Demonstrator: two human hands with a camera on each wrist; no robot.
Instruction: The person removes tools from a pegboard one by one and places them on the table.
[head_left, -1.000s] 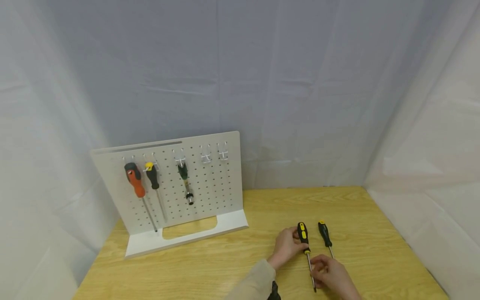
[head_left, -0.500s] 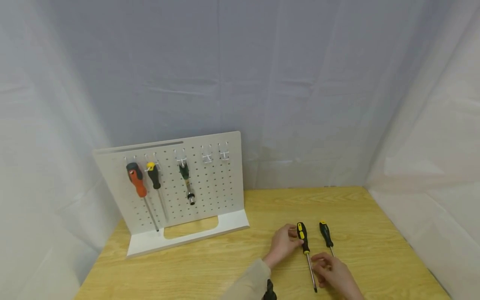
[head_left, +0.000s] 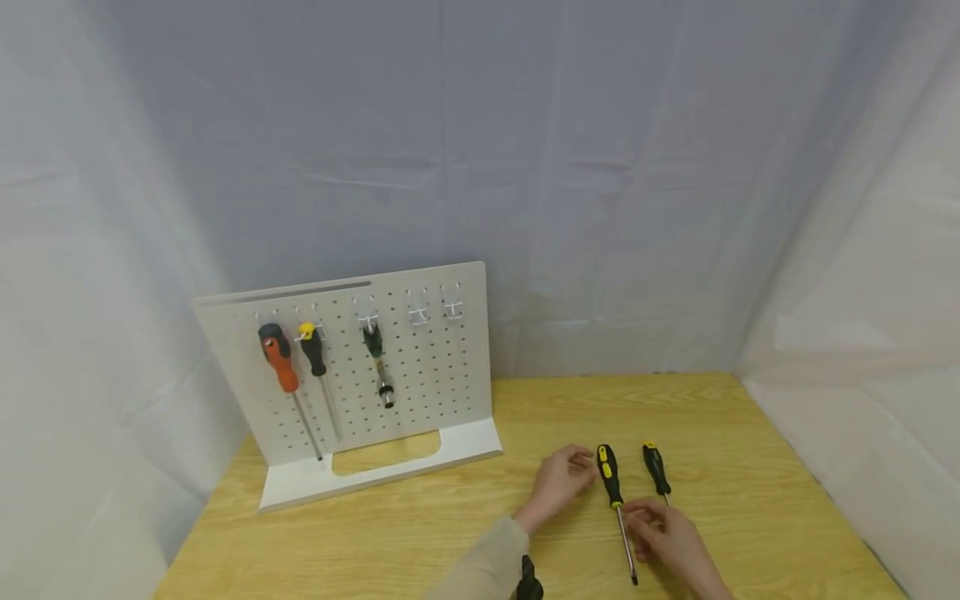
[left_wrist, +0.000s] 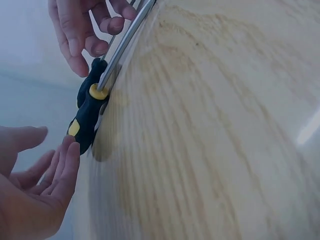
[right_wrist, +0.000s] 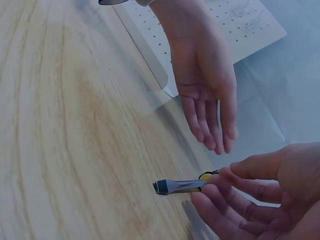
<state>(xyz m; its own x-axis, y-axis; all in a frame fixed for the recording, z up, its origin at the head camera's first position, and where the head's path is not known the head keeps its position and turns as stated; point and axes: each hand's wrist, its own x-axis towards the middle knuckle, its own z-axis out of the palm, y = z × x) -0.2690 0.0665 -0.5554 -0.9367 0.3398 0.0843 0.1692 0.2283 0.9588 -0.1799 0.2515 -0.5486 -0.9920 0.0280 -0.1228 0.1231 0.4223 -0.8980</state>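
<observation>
The wooden counter carries a white pegboard at its back left, where an orange-handled screwdriver, a black one with a yellow cap and a green driver hang; two hooks stay bare. The left hand has let go of the black-and-yellow screwdriver it gripped a second ago; its grip is now relaxed and empty beside the handle. That tool lies flat, released. The right hand fingers the shaft loosely, beside a second screwdriver.

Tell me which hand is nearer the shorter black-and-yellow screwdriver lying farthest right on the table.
Right. The right hand lies over the shaft end of the shorter screwdriver, about touching it. The left hand is open beyond the longer screwdriver, which lies between them.
</observation>
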